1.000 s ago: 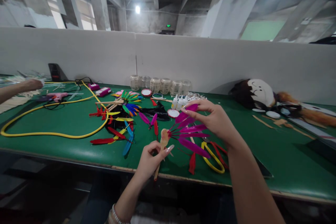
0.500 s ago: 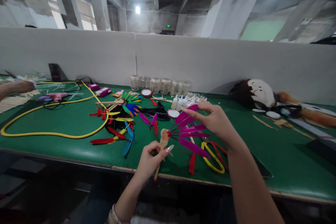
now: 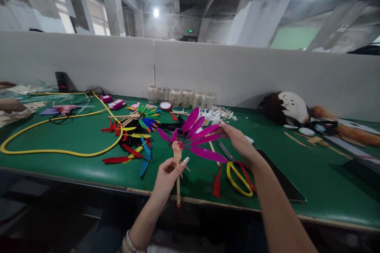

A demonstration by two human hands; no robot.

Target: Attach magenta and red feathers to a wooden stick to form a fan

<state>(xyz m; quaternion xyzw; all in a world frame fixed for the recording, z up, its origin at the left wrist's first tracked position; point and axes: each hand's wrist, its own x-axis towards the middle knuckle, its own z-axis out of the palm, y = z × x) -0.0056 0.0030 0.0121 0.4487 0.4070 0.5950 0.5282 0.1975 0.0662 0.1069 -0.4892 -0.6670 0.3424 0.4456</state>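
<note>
My left hand (image 3: 168, 174) is closed around a thin wooden stick (image 3: 178, 184) held upright over the near edge of the green table (image 3: 74, 142). Several magenta feathers (image 3: 202, 136) fan out from the stick's top. My right hand (image 3: 239, 142) touches the tips of those feathers with its fingers pinched on them. Yellow-handled scissors (image 3: 236, 170) lie on the table just below my right wrist. A loose red feather (image 3: 217, 185) lies beside them.
A finished fan of many-coloured feathers (image 3: 145, 116) and loose feathers lie mid-table. A yellow hose (image 3: 59, 150) loops at the left. Glass jars (image 3: 181, 97) line the white partition. A plush doll (image 3: 287, 106) lies at the right. Another person's hand (image 3: 10, 104) works at far left.
My left hand turned the stick upright and the feather fan swung up and left. My right hand dropped lower onto the feather tips. The other person's hand drew back left.
</note>
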